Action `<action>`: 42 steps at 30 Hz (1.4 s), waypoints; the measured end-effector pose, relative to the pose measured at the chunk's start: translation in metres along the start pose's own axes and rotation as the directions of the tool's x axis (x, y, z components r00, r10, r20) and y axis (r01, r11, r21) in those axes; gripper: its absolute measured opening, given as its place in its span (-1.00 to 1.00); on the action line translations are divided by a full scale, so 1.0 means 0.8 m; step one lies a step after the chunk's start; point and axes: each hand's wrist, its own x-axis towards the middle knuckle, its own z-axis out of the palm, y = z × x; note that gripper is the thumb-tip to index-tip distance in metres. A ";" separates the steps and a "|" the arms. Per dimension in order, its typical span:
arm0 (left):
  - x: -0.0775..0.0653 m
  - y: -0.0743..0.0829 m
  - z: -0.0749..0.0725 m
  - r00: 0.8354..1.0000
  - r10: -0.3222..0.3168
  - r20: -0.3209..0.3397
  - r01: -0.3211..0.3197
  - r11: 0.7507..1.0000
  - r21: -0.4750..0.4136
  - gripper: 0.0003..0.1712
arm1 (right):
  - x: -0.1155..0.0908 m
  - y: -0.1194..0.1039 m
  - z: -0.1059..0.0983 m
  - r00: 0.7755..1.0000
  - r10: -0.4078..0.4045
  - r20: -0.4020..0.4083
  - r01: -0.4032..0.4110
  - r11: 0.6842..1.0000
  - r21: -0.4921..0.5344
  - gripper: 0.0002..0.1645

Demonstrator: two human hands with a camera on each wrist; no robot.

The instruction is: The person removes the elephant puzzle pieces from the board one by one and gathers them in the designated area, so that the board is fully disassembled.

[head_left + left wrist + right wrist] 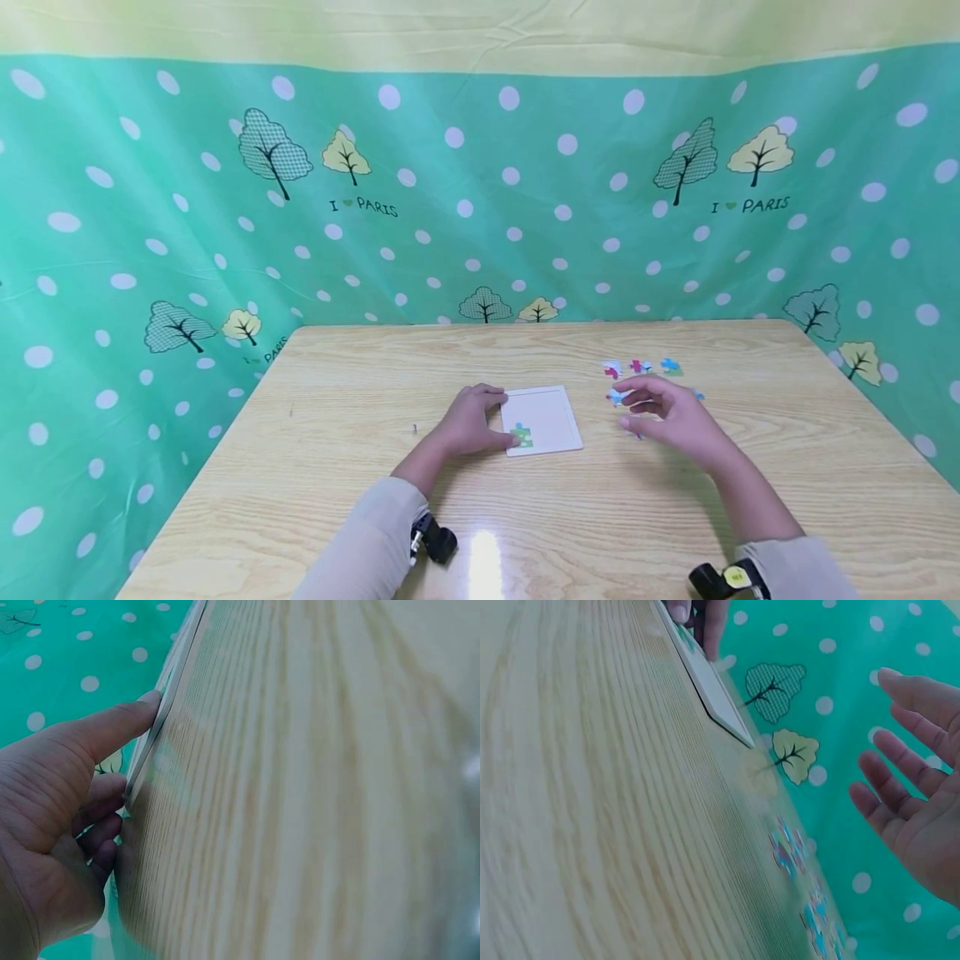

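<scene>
A square white puzzle tray (542, 410) lies on the table, with one green and blue puzzle piece (522, 437) in its near left corner. My left hand (471, 423) holds the tray by its left side, thumb at the near corner beside the piece and fingers along the far part. In the left wrist view the thumb rests on the thin tray edge (174, 686). Right of the tray, my right hand (675, 417) hovers above the table among loose puzzle pieces (612, 368). Its fingers are relaxed and apart, holding nothing, and they partly hide some pieces.
More loose pieces, such as a blue and green one (671, 367), lie behind and around the right hand. A tiny dark object (414, 428) is on the wooden table (360, 367) left of the left hand. A green dotted curtain (420, 208) hangs behind the table.
</scene>
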 end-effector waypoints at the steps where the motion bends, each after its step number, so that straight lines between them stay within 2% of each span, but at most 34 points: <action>1: 0.000 0.000 0.000 1.000 0.001 0.002 -0.001 1.000 0.002 -0.13 | 0.000 0.000 0.002 1.000 0.003 0.007 -0.003 1.000 0.005 -0.47; 9: 0.000 0.000 0.000 1.000 -0.008 0.017 0.007 1.000 0.024 -0.11 | 0.009 -0.007 0.020 0.997 0.038 0.066 -0.038 0.999 0.003 -0.42; 23: 0.001 0.000 -0.001 0.999 0.011 0.038 -0.013 0.998 0.063 -0.13 | 0.037 -0.016 0.071 0.970 -0.008 0.241 0.010 1.000 -0.004 -0.46; 30: 0.001 -0.001 -0.003 0.999 0.029 0.045 -0.031 0.998 0.056 -0.14 | 0.052 -0.016 0.096 0.962 0.016 0.272 -0.011 1.000 -0.017 -0.47; 35: 0.001 -0.001 -0.008 0.996 0.054 0.076 -0.058 0.997 0.054 -0.04 | 0.063 -0.010 0.111 0.952 0.021 0.305 -0.017 1.000 -0.015 -0.48; 42: 0.000 -0.003 -0.011 0.991 0.083 0.101 -0.091 0.994 0.069 0.10 | 0.073 -0.008 0.127 0.945 0.043 0.324 -0.020 0.997 -0.073 -0.51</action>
